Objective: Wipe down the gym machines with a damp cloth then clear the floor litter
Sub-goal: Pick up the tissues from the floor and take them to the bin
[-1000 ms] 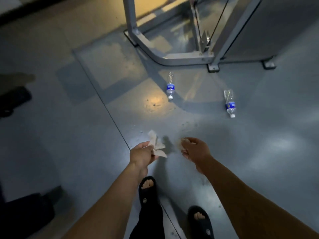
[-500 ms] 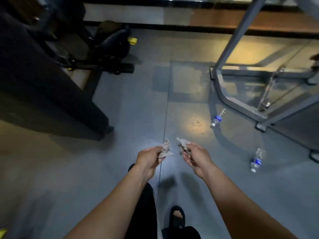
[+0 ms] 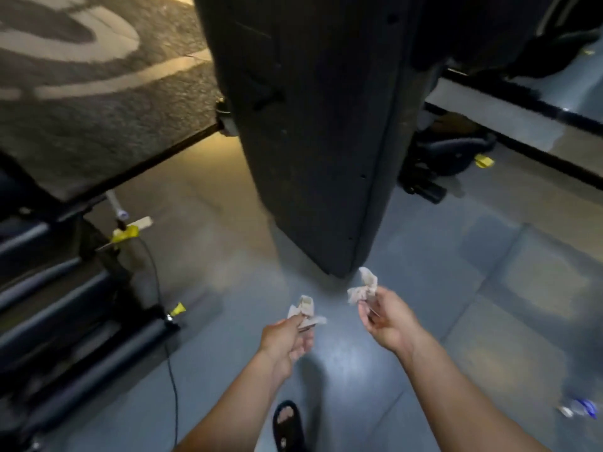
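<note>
Left hand (image 3: 287, 342): my fingers pinch 1 crumpled scrap (image 3: 305, 310)
Right hand (image 3: 388, 321): I grip another wad (image 3: 363, 288), held above the floor (image 3: 424, 288)
Bottle (image 3: 579, 409): lies far right
Machine (image 3: 310, 125): dark, ahead

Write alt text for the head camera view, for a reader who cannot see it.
Seen from above, a person's left hand and right hand each pinch a crumpled paper scrap over a grey gym floor. A dark machine panel stands ahead, and a plastic bottle lies at right.

Bare forearms (image 3: 463, 396), no sleeves; 1 black open-toed sandal (image 3: 288, 426).
</note>
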